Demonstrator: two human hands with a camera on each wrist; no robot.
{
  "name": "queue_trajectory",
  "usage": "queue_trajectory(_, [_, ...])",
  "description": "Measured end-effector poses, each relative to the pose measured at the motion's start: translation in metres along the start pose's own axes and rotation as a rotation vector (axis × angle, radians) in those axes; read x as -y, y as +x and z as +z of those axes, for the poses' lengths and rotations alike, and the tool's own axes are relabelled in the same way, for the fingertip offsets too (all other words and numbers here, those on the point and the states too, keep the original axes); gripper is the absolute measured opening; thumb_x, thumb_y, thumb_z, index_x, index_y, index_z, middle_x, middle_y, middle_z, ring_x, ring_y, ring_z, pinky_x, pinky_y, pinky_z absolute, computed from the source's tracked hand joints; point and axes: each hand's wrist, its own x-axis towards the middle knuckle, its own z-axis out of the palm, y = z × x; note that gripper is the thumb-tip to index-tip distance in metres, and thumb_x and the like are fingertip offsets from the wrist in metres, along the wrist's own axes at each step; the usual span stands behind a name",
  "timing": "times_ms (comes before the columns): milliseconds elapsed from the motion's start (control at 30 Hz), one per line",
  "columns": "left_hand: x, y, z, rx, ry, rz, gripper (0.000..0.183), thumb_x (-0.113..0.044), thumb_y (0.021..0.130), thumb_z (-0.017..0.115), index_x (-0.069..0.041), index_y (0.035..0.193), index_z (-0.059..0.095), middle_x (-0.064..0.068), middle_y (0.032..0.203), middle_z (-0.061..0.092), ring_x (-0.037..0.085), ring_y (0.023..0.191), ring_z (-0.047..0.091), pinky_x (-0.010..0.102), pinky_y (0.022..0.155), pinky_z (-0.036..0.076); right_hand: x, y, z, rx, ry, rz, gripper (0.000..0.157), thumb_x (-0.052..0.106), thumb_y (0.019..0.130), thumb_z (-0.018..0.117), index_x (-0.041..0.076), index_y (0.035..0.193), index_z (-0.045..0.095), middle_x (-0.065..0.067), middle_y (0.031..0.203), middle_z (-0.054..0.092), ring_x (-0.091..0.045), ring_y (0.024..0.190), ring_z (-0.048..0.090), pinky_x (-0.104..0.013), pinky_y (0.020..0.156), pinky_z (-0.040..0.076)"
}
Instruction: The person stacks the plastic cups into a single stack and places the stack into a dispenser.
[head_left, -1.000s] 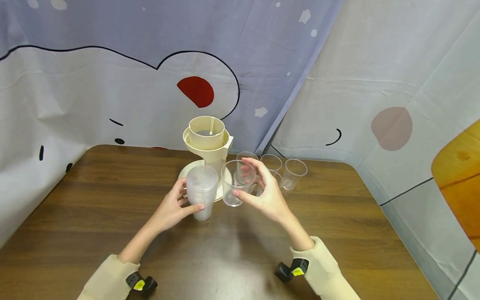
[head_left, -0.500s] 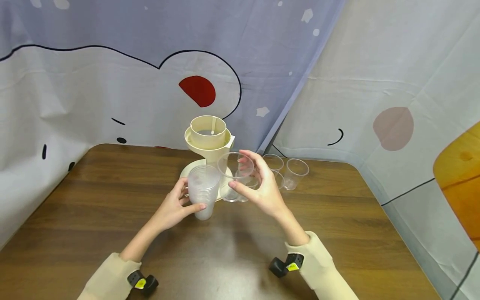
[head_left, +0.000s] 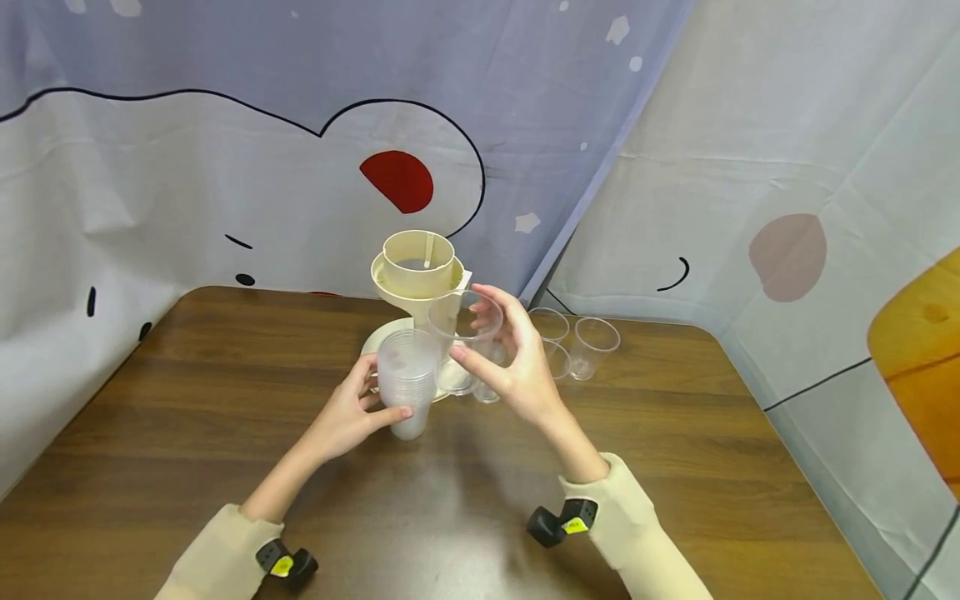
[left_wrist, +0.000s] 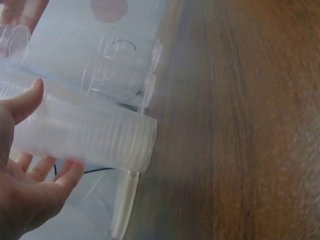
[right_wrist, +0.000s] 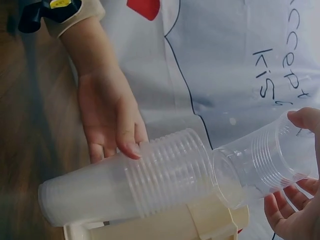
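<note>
A stack of nested clear plastic cups (head_left: 407, 385) stands nearly upright on or just over the table, gripped round its side by my left hand (head_left: 351, 417). In the left wrist view that hand's thumb and fingers lie on opposite sides of the stack (left_wrist: 85, 125). My right hand (head_left: 519, 367) holds a single clear plastic cup (right_wrist: 255, 160) near its rim, thumb on one side and fingers on the other. This cup is raised to the right of the stack, its base by the stack's rim in the right wrist view.
Close behind the cups rises a cream plastic stand (head_left: 418, 282) with a cylindrical top and round base. Several loose clear cups (head_left: 591, 350) stand on the wooden table (head_left: 660, 467) to the right, partly hidden by my right hand. A printed curtain (head_left: 262, 192) hangs behind the table.
My right hand has lifted the single cup higher and carried it slightly left and away from me. The left hand and its stack have stayed almost in place.
</note>
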Motion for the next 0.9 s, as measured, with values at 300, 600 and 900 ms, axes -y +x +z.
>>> queue_trajectory(300, [0.002, 0.001, 0.001, 0.002, -0.008, 0.006, 0.071, -0.010, 0.079, 0.079, -0.005, 0.135, 0.036, 0.019, 0.131, 0.050, 0.038, 0.122, 0.052, 0.051, 0.103, 0.047, 0.006, 0.008, 0.003, 0.000, 0.039, -0.017, 0.064, 0.007, 0.078, 0.070, 0.000, 0.136, 0.044, -0.017, 0.117, 0.053, -0.015, 0.101, 0.053, -0.026, 0.090, 0.050])
queue_trajectory(600, [0.003, 0.001, 0.000, 0.004, -0.012, 0.012, 0.070, -0.010, 0.079, 0.078, -0.005, 0.136, 0.036, 0.019, 0.132, 0.049, 0.038, 0.122, 0.052, 0.052, 0.103, 0.047, 0.006, 0.015, 0.009, -0.017, 0.103, -0.026, 0.066, 0.007, 0.079, 0.069, 0.001, 0.138, 0.041, -0.030, 0.122, 0.048, -0.038, 0.107, 0.051, -0.049, 0.099, 0.046])
queue_trajectory(900, [0.002, 0.001, 0.000, 0.005, -0.014, 0.011, 0.070, -0.010, 0.079, 0.079, -0.005, 0.135, 0.037, 0.019, 0.131, 0.050, 0.038, 0.122, 0.052, 0.051, 0.103, 0.047, 0.006, 0.022, 0.020, -0.016, 0.137, -0.050, 0.068, 0.006, 0.077, 0.070, -0.001, 0.138, 0.041, -0.030, 0.123, 0.047, -0.045, 0.111, 0.048, -0.027, 0.096, 0.047])
